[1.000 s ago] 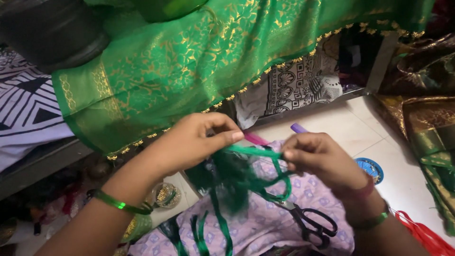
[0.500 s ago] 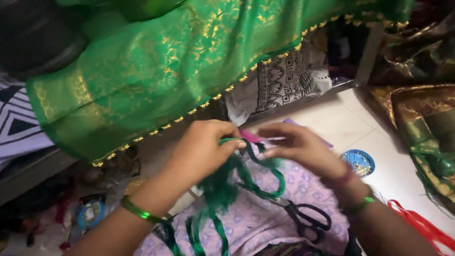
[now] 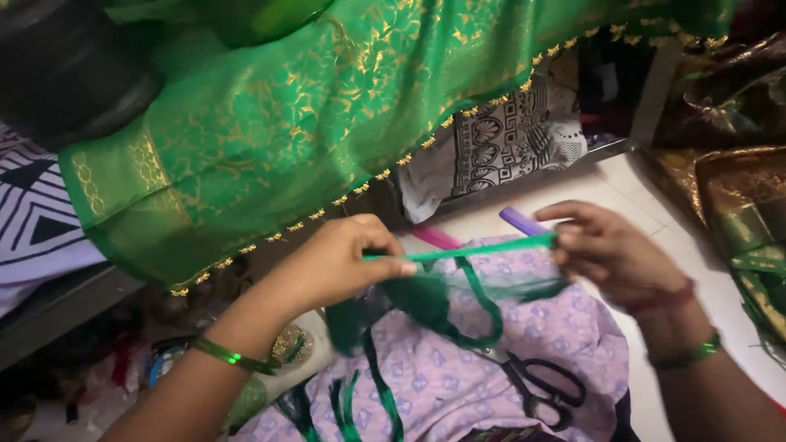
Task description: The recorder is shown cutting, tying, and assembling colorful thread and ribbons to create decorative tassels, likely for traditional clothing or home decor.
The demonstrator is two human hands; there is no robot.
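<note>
A thin green strip [image 3: 479,249] runs taut between the left hand [image 3: 340,262] and right hand [image 3: 610,250], pinched at both ends. Below it, more strip hangs in a loop between the hands.

Two hands [image 3: 340,262] [image 3: 610,250], one scissors [image 3: 544,389] (black-handled), two green bangles [image 3: 229,356].

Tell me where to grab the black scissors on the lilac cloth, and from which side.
Probably by the two black handle loops, coming from above on the person's right. The scissors lie flat on the lilac printed cloth; the blades point up-left toward the hanging green strip, so the loop end looks freest. The right hand is closest.
</note>
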